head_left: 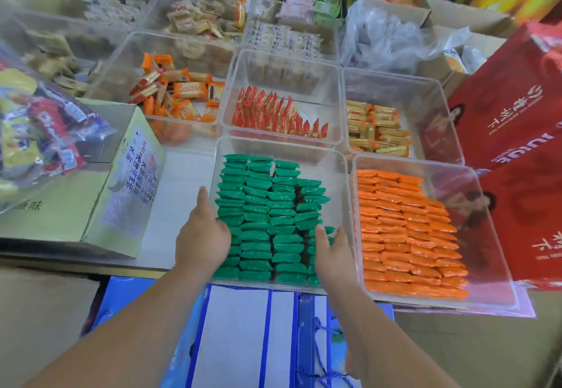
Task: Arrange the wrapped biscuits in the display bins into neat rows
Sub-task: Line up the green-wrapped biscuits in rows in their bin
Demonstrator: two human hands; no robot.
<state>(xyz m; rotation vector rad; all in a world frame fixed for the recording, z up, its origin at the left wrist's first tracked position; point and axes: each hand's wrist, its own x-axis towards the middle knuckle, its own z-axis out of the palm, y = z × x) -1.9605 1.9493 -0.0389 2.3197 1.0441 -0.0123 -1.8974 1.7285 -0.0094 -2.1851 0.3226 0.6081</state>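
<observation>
I saw the green wrapped biscuits (267,220) lying in neat rows inside the clear square plastic bin (281,146) near me. My left hand (202,235) lay flat on the bin's left edge, fingers spread, holding nothing. My right hand (333,253) rested open on the right rows. The orange wrapped biscuits (404,235) filled the clear bin just to the right.
</observation>
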